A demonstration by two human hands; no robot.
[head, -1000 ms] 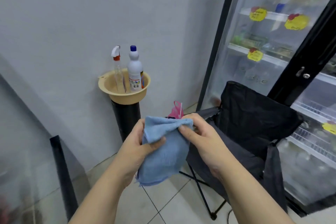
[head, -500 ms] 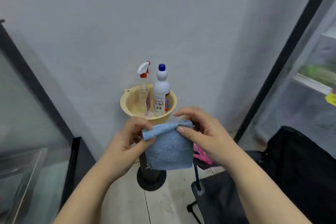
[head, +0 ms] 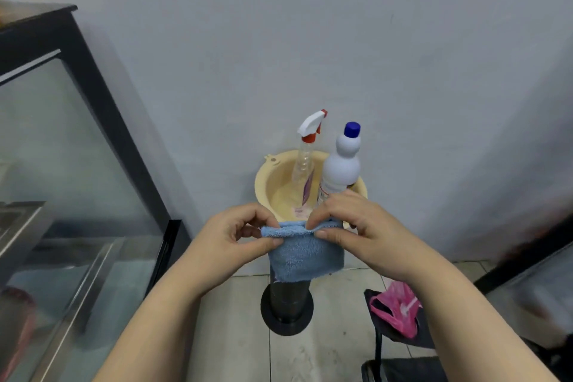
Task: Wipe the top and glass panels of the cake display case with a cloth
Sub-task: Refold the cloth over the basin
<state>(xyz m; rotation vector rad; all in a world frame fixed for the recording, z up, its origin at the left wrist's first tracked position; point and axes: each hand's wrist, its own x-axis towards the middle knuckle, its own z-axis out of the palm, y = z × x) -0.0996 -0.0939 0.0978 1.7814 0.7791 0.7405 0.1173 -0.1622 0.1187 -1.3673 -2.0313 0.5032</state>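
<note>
A folded light blue cloth (head: 305, 254) hangs between my hands in the middle of the view. My left hand (head: 232, 239) pinches its upper left corner and my right hand (head: 356, 226) pinches its upper right corner, with the top edge folded over. The cake display case (head: 62, 146) stands at the left, with a black frame, a slanted glass side panel and steel shelves inside. Its top shows only at the upper left corner.
Behind the cloth a beige basin (head: 273, 180) sits on a black post (head: 288, 304) and holds a spray bottle (head: 305, 161) and a white bottle (head: 342, 161). A pink plastic bag (head: 393, 310) lies on a black folding chair at the lower right. A grey wall is straight ahead.
The view has swung left and away from the fridge, bringing the display case in at the left. Both hands have folded the cloth smaller and hold it by its top edge.
</note>
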